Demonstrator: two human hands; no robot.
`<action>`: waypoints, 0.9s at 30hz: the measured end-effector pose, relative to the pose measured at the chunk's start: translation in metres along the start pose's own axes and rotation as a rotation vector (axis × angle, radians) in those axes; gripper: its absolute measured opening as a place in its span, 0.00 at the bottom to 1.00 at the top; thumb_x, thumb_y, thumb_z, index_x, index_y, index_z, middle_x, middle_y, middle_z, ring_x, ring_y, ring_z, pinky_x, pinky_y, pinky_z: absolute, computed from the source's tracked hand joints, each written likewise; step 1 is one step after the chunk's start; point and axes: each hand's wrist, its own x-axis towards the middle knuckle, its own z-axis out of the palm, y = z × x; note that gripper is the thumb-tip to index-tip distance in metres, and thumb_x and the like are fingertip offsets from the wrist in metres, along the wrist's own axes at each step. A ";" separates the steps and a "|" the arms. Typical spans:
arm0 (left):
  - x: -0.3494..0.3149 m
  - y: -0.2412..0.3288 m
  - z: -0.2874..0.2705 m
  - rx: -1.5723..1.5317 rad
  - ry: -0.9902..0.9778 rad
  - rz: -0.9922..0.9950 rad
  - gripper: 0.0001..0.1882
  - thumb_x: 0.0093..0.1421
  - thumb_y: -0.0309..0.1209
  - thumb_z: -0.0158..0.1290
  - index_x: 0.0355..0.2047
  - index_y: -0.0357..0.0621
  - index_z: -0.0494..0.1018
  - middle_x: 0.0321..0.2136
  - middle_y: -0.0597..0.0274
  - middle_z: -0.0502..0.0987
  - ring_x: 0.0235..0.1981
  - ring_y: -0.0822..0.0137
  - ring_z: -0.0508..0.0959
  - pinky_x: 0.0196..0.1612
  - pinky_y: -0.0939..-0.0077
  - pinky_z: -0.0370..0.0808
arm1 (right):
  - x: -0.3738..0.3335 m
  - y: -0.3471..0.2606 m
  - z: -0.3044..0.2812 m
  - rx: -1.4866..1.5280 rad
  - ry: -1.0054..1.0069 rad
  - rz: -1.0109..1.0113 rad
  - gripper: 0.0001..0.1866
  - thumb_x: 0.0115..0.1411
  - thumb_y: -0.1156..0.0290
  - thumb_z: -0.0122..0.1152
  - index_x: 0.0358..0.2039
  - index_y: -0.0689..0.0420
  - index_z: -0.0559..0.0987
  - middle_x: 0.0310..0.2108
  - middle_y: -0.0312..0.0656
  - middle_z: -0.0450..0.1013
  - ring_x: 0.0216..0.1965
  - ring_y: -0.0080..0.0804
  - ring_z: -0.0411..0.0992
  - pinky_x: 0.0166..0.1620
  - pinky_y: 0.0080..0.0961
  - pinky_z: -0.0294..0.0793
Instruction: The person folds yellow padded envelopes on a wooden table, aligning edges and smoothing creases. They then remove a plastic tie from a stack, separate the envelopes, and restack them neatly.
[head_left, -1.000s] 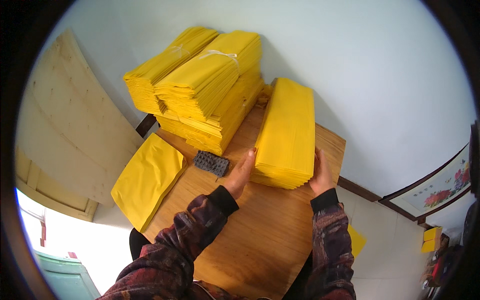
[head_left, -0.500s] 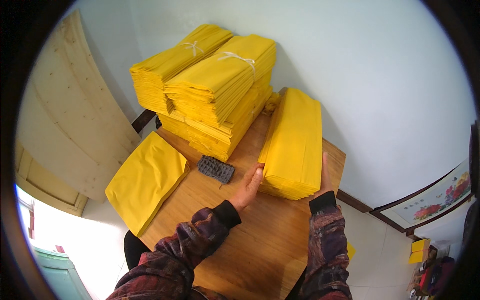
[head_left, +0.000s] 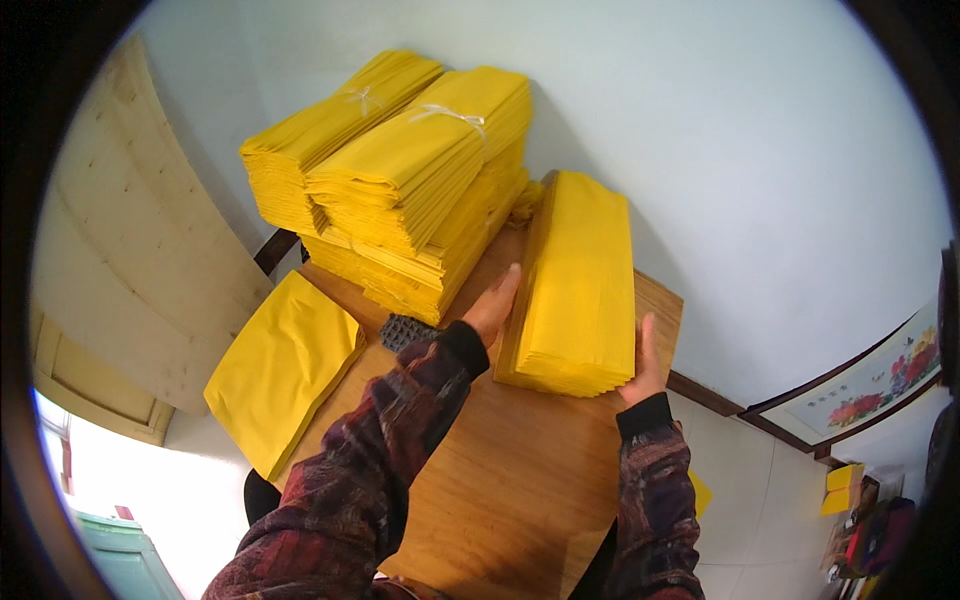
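In the head view, the left hand [head_left: 493,305] has slid farther along the left flank of the yellow stack [head_left: 578,280], away from the near corner where it was half a second ago, and its sleeve [head_left: 385,425] now covers part of the dark grey textured block [head_left: 405,331]. The right hand [head_left: 645,370] stays at the stack's near right corner. The stack lies between the two hands on the wooden table [head_left: 500,480], reaching away beyond them. The left hand is unclenched, fingers stretched forward; whether it touches the stack I cannot tell. The right hand is also unclenched, set against the stack's side, some fingers hidden. Beyond the left hand, to its left, rise piled yellow bundles [head_left: 415,150], the upper ones tied with pale ribbon [head_left: 447,115]. Farther left of that hand lies a creased yellow piece [head_left: 285,370]
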 end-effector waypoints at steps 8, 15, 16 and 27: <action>0.007 0.000 0.023 -0.021 -0.102 -0.150 0.41 0.64 0.58 0.34 0.66 0.42 0.42 0.66 0.54 0.46 0.66 0.58 0.48 0.64 0.70 0.49 | 0.010 0.013 0.007 0.192 -0.034 0.109 0.29 0.66 0.48 0.41 0.59 0.54 0.63 0.56 0.41 0.65 0.53 0.34 0.66 0.52 0.28 0.70; -0.084 -0.018 0.065 0.035 -0.004 -0.082 0.37 0.66 0.55 0.33 0.65 0.41 0.45 0.64 0.55 0.52 0.63 0.64 0.55 0.63 0.73 0.53 | -0.084 0.010 -0.005 0.151 -0.002 0.084 0.28 0.67 0.49 0.40 0.61 0.54 0.61 0.58 0.42 0.63 0.55 0.38 0.65 0.56 0.35 0.67; -0.099 -0.022 0.071 0.066 0.024 -0.105 0.37 0.66 0.54 0.34 0.65 0.40 0.45 0.64 0.54 0.52 0.64 0.64 0.54 0.63 0.73 0.53 | -0.097 0.009 -0.006 0.097 0.105 0.082 0.30 0.67 0.48 0.38 0.61 0.54 0.59 0.57 0.44 0.63 0.55 0.38 0.65 0.56 0.35 0.68; 0.097 0.017 0.028 1.404 0.125 0.494 0.24 0.60 0.35 0.47 0.57 0.47 0.62 0.64 0.43 0.45 0.64 0.42 0.48 0.64 0.58 0.49 | -0.150 0.018 -0.032 0.103 0.183 0.016 0.32 0.68 0.46 0.28 0.59 0.59 0.61 0.54 0.45 0.66 0.50 0.34 0.68 0.50 0.29 0.71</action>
